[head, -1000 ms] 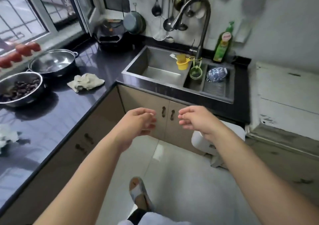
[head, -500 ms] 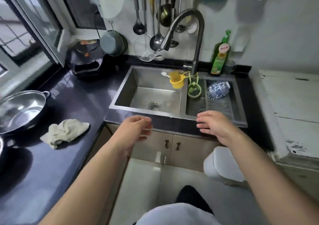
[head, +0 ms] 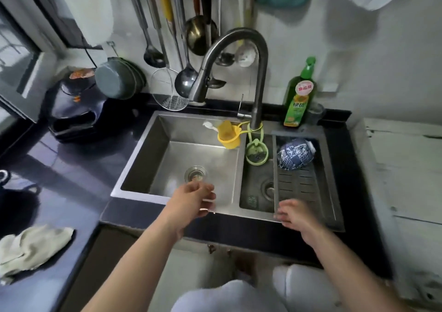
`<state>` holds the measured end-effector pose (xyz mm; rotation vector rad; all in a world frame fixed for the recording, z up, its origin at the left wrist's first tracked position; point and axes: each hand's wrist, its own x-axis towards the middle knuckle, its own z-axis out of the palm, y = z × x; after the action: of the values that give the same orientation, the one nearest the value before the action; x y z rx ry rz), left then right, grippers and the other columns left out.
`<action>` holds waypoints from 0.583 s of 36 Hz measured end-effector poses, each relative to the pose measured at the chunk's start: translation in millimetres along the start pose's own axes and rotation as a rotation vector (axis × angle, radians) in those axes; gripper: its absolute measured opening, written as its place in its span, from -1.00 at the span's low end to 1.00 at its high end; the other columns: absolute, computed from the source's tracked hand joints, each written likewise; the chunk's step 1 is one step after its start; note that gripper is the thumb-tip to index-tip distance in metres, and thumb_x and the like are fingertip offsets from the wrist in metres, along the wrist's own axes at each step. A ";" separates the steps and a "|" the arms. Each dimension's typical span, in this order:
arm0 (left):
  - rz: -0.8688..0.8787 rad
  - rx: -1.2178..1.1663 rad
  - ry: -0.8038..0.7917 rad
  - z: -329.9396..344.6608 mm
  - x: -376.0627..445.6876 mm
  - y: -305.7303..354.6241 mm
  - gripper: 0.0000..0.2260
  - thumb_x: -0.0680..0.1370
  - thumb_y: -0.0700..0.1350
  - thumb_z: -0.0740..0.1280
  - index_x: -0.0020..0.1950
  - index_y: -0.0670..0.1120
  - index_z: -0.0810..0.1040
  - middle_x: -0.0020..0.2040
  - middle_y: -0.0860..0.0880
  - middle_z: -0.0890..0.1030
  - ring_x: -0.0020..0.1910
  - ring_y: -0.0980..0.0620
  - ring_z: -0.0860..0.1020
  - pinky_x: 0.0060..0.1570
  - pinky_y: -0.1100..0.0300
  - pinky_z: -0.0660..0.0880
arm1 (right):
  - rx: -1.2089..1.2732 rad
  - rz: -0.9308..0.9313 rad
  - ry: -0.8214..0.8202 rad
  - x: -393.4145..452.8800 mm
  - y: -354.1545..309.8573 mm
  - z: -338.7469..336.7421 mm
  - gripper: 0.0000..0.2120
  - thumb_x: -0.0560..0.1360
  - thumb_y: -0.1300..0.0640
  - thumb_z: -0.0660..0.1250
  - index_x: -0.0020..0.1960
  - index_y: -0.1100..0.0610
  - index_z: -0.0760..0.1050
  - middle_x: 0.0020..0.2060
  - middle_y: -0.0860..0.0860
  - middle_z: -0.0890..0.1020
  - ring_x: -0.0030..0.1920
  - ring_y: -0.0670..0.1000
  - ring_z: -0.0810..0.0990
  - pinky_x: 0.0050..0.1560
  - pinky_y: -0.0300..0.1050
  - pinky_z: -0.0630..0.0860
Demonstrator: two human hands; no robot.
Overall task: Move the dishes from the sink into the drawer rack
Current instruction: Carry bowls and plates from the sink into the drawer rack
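Observation:
A steel double sink (head: 134, 168) is set into the dark counter. Blue-and-white patterned bowls (head: 295, 153) lie stacked on their side at the far end of a slotted drain tray (head: 299, 184) over the right basin. My left hand (head: 191, 201) hovers over the front rim of the left basin, fingers loosely curled, holding nothing. At the near left corner of the drain tray is my right hand (head: 295, 214), fingers relaxed and empty. The drawer rack is not in view.
A tall faucet (head: 251, 55) arches over the sink divider. A yellow cup (head: 228, 135) and a green strainer (head: 256, 152) hang by it. A green soap bottle (head: 299, 96) stands behind the tray. Ladles hang on the wall. A cloth (head: 31, 247) lies on the left counter.
I have stepped closer to the sink, which now fills the view. Both hands moved forward from in front of the cabinet doors to the sink's front rim.

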<state>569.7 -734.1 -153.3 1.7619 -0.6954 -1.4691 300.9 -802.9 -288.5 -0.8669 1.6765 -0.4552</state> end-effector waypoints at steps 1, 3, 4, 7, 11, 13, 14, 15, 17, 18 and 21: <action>0.001 -0.003 0.009 2.7 5.6 3.6 -0.87 0.66 -0.16 0.30 0.12 -0.16 0.61 -0.06 -0.09 0.68 -0.13 -0.05 0.64 -0.04 0.10 0.54 | -0.011 0.005 0.007 10.2 -1.2 -1.4 -0.85 0.66 0.29 0.21 0.08 0.14 0.54 -0.06 0.12 0.65 -0.13 0.08 0.64 -0.13 -0.07 0.56; -0.005 -0.014 0.035 10.2 20.1 11.3 -0.87 0.65 -0.17 0.30 0.12 -0.17 0.61 -0.06 -0.09 0.68 -0.13 -0.04 0.64 -0.08 0.13 0.54 | -0.022 0.004 0.036 32.6 -6.5 -4.8 -0.84 0.64 0.31 0.21 0.15 0.19 0.53 -0.12 0.11 0.61 -0.20 0.05 0.58 -0.17 -0.07 0.54; -0.015 -0.020 0.044 15.0 26.8 13.6 -0.87 0.65 -0.17 0.31 0.12 -0.17 0.62 -0.06 -0.08 0.69 -0.13 -0.04 0.64 -0.06 0.11 0.53 | -0.036 -0.002 0.052 43.9 -8.8 -8.1 -0.83 0.63 0.31 0.23 0.17 0.21 0.53 -0.14 0.11 0.59 -0.19 0.05 0.56 -0.17 -0.07 0.52; -0.044 -0.050 0.054 25.8 43.0 16.3 -0.86 0.64 -0.16 0.33 0.12 -0.17 0.64 -0.08 -0.08 0.70 -0.13 -0.04 0.66 0.02 0.05 0.54 | -0.094 -0.040 0.112 71.3 -23.8 -24.0 -0.67 0.58 0.28 0.33 0.33 0.19 0.44 0.03 0.06 0.53 -0.08 0.04 0.55 -0.09 -0.06 0.52; -0.072 -0.029 0.080 30.7 66.3 20.6 -0.85 0.65 -0.18 0.30 0.11 -0.14 0.66 -0.02 -0.12 0.73 -0.10 -0.07 0.70 0.07 0.03 0.56 | -0.249 -0.271 0.364 117.7 -66.7 -58.7 -0.64 0.52 0.13 0.44 0.29 0.14 0.51 0.01 0.01 0.60 -0.04 0.08 0.61 -0.07 -0.04 0.59; -0.087 -0.011 0.094 31.3 75.0 21.7 -0.84 0.65 -0.16 0.29 0.10 -0.13 0.66 0.01 -0.13 0.73 -0.09 -0.08 0.69 0.07 0.03 0.57 | -0.311 -0.329 0.474 146.4 -83.8 -72.1 -0.52 0.49 0.09 0.47 0.36 0.19 0.49 0.15 0.17 0.61 0.14 0.20 0.62 0.11 0.00 0.57; -0.094 -0.004 0.093 32.3 77.1 21.9 -0.84 0.66 -0.16 0.29 0.10 -0.13 0.66 0.02 -0.14 0.73 -0.09 -0.07 0.69 0.07 0.02 0.57 | -0.338 -0.319 0.495 158.5 -89.1 -77.7 -0.43 0.48 0.07 0.49 0.42 0.23 0.44 0.27 0.24 0.56 0.26 0.25 0.56 0.23 0.05 0.52; -0.100 0.001 0.092 33.1 78.4 22.2 -0.84 0.66 -0.16 0.28 0.10 -0.12 0.66 0.02 -0.13 0.73 -0.09 -0.07 0.70 0.06 0.02 0.57 | -0.352 -0.285 0.484 170.3 -93.6 -81.7 -0.34 0.49 0.04 0.49 0.48 0.26 0.37 0.36 0.28 0.49 0.37 0.28 0.48 0.34 0.08 0.45; -0.108 0.005 0.088 34.2 81.1 22.3 -0.83 0.66 -0.16 0.27 0.11 -0.12 0.66 0.01 -0.12 0.74 -0.10 -0.06 0.70 0.03 0.04 0.57 | -0.367 -0.200 0.420 191.3 -100.8 -84.9 -0.21 0.50 -0.04 0.48 0.57 0.27 0.23 0.48 0.30 0.37 0.47 0.28 0.36 0.43 0.09 0.36; -0.111 0.007 0.085 35.0 81.7 23.0 -0.83 0.67 -0.17 0.27 0.11 -0.12 0.66 0.01 -0.11 0.74 -0.09 -0.06 0.70 0.01 0.05 0.57 | -0.371 -0.169 0.391 198.1 -102.5 -84.6 -0.16 0.49 -0.07 0.48 0.59 0.26 0.19 0.50 0.31 0.33 0.48 0.28 0.35 0.42 0.07 0.35; -0.125 0.013 0.086 35.6 84.5 23.7 -0.82 0.66 -0.18 0.26 0.12 -0.12 0.66 0.00 -0.11 0.74 -0.11 -0.04 0.70 -0.05 0.10 0.55 | -0.332 -0.104 0.336 214.7 -99.7 -78.1 -0.07 0.44 -0.13 0.54 0.61 0.18 0.16 0.54 0.29 0.26 0.48 0.28 0.37 0.40 0.06 0.38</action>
<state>553.0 -821.2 -186.5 1.8964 -0.5606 -1.4635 237.9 -1038.7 -339.2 -1.1739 2.0595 -0.4151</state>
